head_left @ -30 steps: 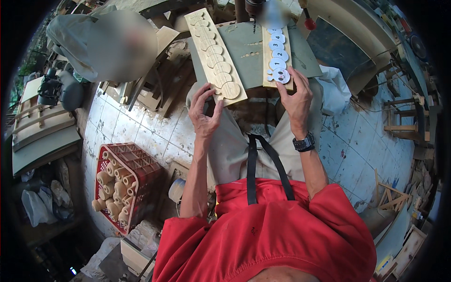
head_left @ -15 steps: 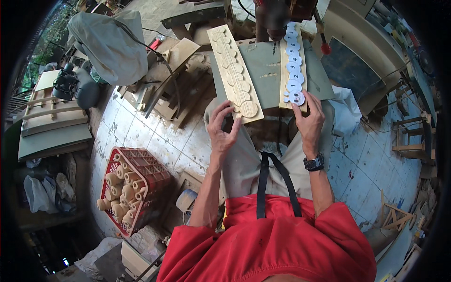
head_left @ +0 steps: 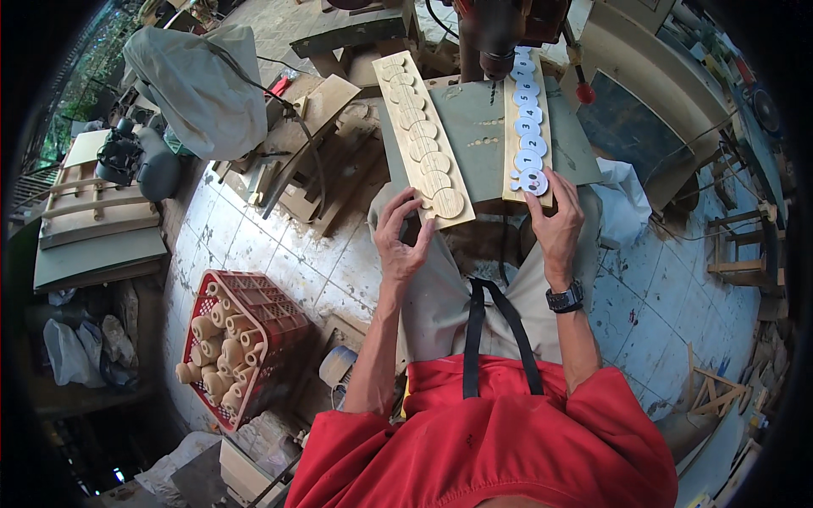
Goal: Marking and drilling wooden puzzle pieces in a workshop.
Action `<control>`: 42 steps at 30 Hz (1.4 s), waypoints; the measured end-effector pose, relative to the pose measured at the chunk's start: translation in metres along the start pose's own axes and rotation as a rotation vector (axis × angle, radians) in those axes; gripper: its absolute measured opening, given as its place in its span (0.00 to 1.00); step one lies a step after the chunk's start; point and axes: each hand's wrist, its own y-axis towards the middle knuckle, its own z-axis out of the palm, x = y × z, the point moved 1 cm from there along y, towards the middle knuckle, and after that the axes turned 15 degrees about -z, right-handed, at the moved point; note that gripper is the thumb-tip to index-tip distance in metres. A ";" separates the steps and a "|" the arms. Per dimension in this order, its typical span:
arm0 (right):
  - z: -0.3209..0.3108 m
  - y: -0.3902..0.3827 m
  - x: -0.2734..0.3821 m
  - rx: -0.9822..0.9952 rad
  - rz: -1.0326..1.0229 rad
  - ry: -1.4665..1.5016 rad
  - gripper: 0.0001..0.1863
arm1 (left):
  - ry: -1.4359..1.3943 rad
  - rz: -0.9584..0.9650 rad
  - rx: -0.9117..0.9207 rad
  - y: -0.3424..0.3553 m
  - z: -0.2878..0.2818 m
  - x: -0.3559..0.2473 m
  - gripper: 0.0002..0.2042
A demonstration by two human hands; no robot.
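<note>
My left hand (head_left: 400, 241) grips the near end of a long pale wooden board (head_left: 428, 151) with a caterpillar-like chain of overlapping rounds shaped in it. My right hand (head_left: 559, 227) holds the near end of a second narrow board (head_left: 511, 161). Along that one runs a white caterpillar-shaped strip (head_left: 530, 125) with numbered segments and a face at the near end. Both boards lie side by side on a grey-green work table (head_left: 474, 127) with small holes in it. Over the second board's far part hangs a drill chuck (head_left: 496, 66) with a bit (head_left: 493, 91).
A red-knobbed lever (head_left: 584, 93) hangs right of the chuck. Left on the tiled floor stands a red plastic crate (head_left: 279, 317) of turned wooden pieces (head_left: 224, 356). Behind it are a cloth-covered machine (head_left: 199, 89) and stacked planks (head_left: 313, 182). A white bag (head_left: 625, 195) lies right of the table.
The view has shifted very slightly. Both hands keep their grip on the boards, which stay in much the same place.
</note>
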 end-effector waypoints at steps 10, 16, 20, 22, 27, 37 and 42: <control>0.000 0.000 0.000 0.001 0.006 0.003 0.25 | 0.019 -0.007 0.029 -0.001 -0.001 -0.001 0.16; -0.001 0.001 0.000 -0.001 -0.013 -0.039 0.24 | 0.002 -0.031 0.035 0.000 0.000 -0.003 0.16; -0.001 0.001 0.002 -0.003 -0.012 -0.030 0.24 | 0.001 0.001 -0.003 0.000 -0.001 -0.002 0.17; -0.001 -0.001 0.000 0.013 0.002 -0.007 0.25 | 0.003 -0.002 -0.001 -0.001 -0.001 -0.003 0.17; -0.004 -0.001 -0.001 0.001 -0.016 -0.027 0.25 | 0.039 0.028 0.004 -0.001 0.002 -0.006 0.17; -0.002 0.004 0.001 -0.036 -0.033 0.034 0.27 | -0.006 0.023 -0.002 0.002 0.001 0.002 0.18; -0.001 0.001 -0.004 -0.028 -0.015 0.032 0.28 | 0.005 0.017 0.004 0.000 0.004 0.004 0.18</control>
